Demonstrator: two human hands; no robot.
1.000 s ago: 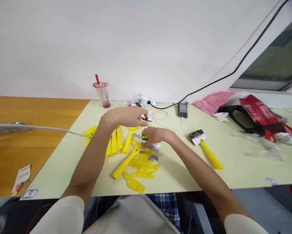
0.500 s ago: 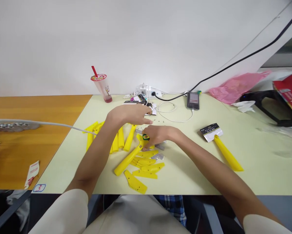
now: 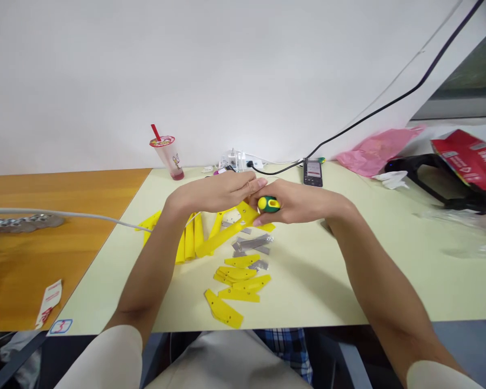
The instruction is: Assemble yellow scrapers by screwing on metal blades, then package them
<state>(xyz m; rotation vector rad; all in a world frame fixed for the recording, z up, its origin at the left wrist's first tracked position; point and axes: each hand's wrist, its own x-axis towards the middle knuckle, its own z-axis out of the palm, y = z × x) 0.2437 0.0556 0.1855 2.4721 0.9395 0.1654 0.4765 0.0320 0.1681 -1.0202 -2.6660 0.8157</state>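
- The right hand [image 3: 307,202] is curled around a green-and-yellow handle [image 3: 268,204], whose rounded end faces the camera.
- The left hand [image 3: 226,193] is palm down with its fingers stretched toward the right hand, their tips meeting near the handle; I cannot tell whether it grips anything.
- A yellow tool [image 3: 221,240] with a long shaft slants from beneath the two hands down to the left, its broad head by the right hand's thumb.
- Left of this tool, several yellow shafts [image 3: 190,241] lie side by side on the surface [image 3: 307,292], partly behind the left forearm.
- Nearer the person, flat yellow pieces [image 3: 245,283] with small holes lie in a loose, overlapping pile.
- Between that pile and the hands are grey strips [image 3: 253,243], some apparently in clear plastic.
- Toward the wall stand a lidded cup [image 3: 171,160] with a red straw and, farther right, a dark device [image 3: 312,173] with a lit screen.
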